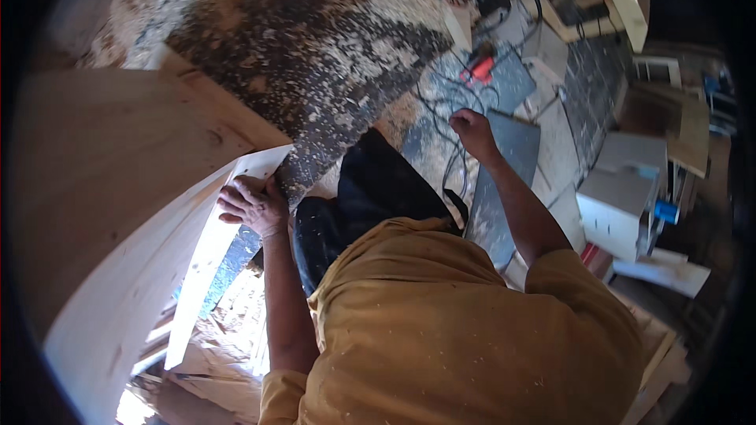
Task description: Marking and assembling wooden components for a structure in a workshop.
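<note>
On the left, a large pale wooden panel point(118, 134) rises close to me, with a knotty timber edge along its top. My left hand point(256, 205) is at the near end of a narrow pale board point(206, 256) along the panel's side, its bent fingers laid over the edge and its thumb apart from them. Bright light washes out part of that board. Away from the panel, my right hand point(472, 132) is raised over the floor with its fingers curled in; whatever it may hold is hidden.
Wood shavings cover a dark surface point(315, 55) ahead. Black cables point(449, 102) loop across the floor beside a red object point(480, 69) and a grey sheet point(504, 181). To the right stand a white cabinet point(618, 205) and a wooden frame point(579, 4). Scraps lie at lower left.
</note>
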Demonstrator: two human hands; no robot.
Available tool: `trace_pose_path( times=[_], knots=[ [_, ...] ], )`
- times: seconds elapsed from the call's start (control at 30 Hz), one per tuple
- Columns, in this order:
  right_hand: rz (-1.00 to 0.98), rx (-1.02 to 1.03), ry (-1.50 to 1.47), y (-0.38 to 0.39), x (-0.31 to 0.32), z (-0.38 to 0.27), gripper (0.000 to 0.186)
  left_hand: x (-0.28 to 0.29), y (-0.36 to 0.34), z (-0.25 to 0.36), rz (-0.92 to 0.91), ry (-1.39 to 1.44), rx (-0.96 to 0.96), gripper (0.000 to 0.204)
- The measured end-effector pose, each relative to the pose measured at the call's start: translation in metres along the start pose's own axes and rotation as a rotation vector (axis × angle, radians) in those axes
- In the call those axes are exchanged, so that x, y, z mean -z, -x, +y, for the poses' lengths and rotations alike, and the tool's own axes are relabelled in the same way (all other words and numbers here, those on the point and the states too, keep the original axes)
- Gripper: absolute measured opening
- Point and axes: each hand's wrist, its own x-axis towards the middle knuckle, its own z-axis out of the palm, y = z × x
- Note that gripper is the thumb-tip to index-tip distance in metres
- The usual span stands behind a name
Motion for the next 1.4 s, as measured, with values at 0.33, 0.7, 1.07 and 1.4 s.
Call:
trace_pose_path(
  times=[0.33,0.7,1.07,1.4],
  knots=[
    [-0.258,-0.435,0.069,0.091,-0.055,0.144,0.021,0.008,-0.006,0.002,-0.051,-0.14,-0.028,0.093],
    [-0.54,-0.255,0.2,-0.057,-0.323,0.363,0.017,-0.028,-0.004,-0.061,0.152,-0.672,-0.381,0.08],
    [-0.021,-0.118,0.186,-0.124,-0.514,0.412,0.017,-0.142,0.034,-0.097,-0.211,-0.257,-0.04,0.083],
    [-0.354,0.019,-0.51,0.022,-0.337,0.234,0.007,-0.032,0.02,-0.087,-0.168,0.415,0.571,0.089]
  ],
)
